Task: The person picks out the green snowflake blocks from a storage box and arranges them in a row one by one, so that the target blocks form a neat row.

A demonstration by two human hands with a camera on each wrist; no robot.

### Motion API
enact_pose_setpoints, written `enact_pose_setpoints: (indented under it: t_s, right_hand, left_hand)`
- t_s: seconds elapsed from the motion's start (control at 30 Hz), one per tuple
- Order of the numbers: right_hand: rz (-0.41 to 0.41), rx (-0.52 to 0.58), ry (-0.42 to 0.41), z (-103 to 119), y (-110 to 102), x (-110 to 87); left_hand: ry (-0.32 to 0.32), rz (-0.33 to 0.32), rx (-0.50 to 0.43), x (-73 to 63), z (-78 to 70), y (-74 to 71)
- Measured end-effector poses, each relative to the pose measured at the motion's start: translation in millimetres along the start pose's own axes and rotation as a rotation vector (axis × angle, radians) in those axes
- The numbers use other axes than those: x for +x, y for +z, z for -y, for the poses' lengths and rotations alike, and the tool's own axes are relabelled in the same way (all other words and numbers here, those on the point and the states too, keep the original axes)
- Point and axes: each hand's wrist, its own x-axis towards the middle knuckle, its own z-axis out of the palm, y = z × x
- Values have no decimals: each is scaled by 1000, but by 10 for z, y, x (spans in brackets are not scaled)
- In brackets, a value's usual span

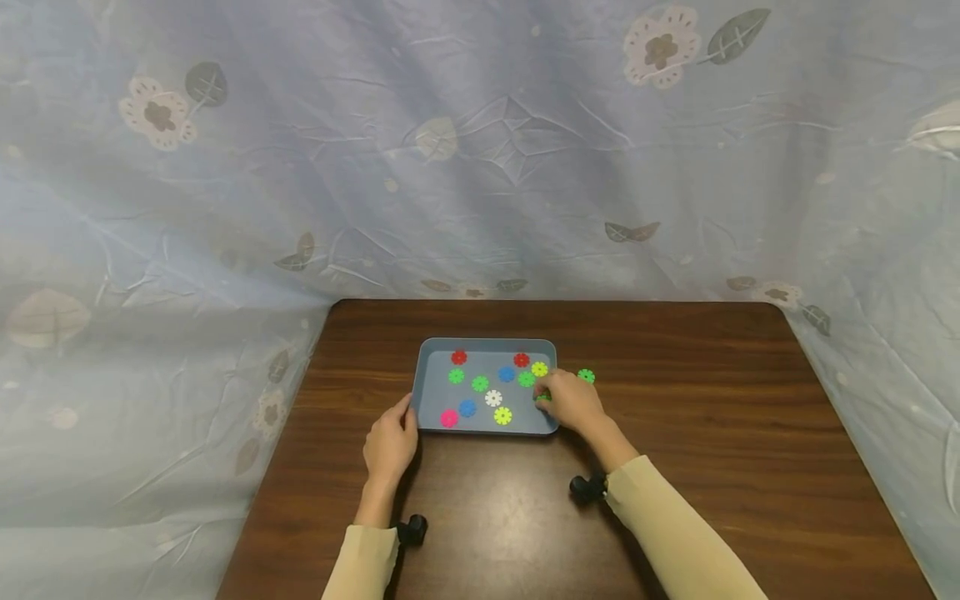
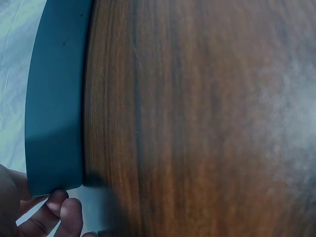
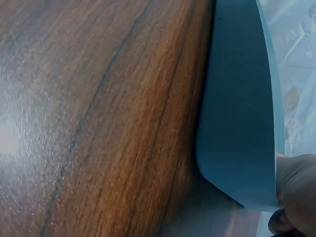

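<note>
A shallow blue-grey tray (image 1: 435, 343) lies on the table, with several flat notched plastic discs in red, green, blue, yellow, white and pink spread over its floor. My left hand (image 1: 390, 440) holds the tray at its near left corner; in the left wrist view its fingertips (image 2: 71, 210) are at the tray's end wall. Over the tray's right end, my right hand (image 1: 572, 400) pinches a green notched disc (image 1: 543, 397), partly hidden by the fingers. In the right wrist view, that hand (image 3: 298, 192) shows only in part, beside the tray's wall (image 3: 239, 108).
Another green disc (image 1: 586, 377) lies on the wooden table (image 1: 712, 417), just right of the tray. A pale patterned cloth (image 1: 480, 167) hangs behind the table and along both sides. Each wrist carries a small black camera.
</note>
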Motion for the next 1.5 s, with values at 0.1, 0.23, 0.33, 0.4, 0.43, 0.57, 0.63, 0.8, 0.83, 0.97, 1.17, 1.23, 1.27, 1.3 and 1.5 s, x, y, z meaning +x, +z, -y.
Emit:
enact_pose_setpoints:
  t_s: [0.1, 0.23, 0.33, 0.4, 0.43, 0.57, 0.63, 0.8, 0.83, 0.97, 1.17, 1.23, 1.27, 1.3, 1.5]
  right_hand:
    - [-22, 108, 26, -21, -5, -20]
    - [-107, 325, 74, -86, -26, -45]
    - [-191, 449, 118, -150, -66, -58]
    - [-242, 502, 147, -198, -97, -65]
    - [-261, 525, 165, -223, -112, -68]
    - [-308, 593, 242, -337, -177, -95]
    - [-319, 617, 285, -406, -206, -114]
    - [-332, 660, 374, -604, -249, -167]
    - [-332, 664, 386, -646, -254, -182]
    - [-340, 669, 455, -821, -274, -235]
    - [-323, 629, 539, -985, -278, -267]
    - [-316, 594, 535, -1002, -260, -265]
    - [-318, 571, 530, -1008, -249, -262]
    - [-319, 541, 522, -1010, -240, -259]
    - [-316, 382, 495, -1036, -190, -233]
  left_hand:
    - [-2, -1, 3, 1, -1, -1]
    - [-7, -4, 1, 9, -6, 4]
    - [-8, -5, -6, 14, -7, 11]
    - [-6, -8, -4, 15, -4, 14]
    - [-6, -10, 0, 14, -1, 15]
    - [-11, -14, 13, 10, 13, 14]
    - [-13, -15, 14, 8, 21, 15]
    - [-7, -23, 15, 0, 25, 20]
    - [-7, -26, 22, 0, 25, 22]
    - [-6, -13, 24, 3, 23, 26]
    - [-10, 4, 21, 13, 33, 16]
    - [-14, -2, 25, 13, 31, 14]
    - [-12, -4, 28, 11, 29, 15]
    - [-12, -6, 29, 10, 26, 15]
    - [-7, 0, 24, 12, 11, 14]
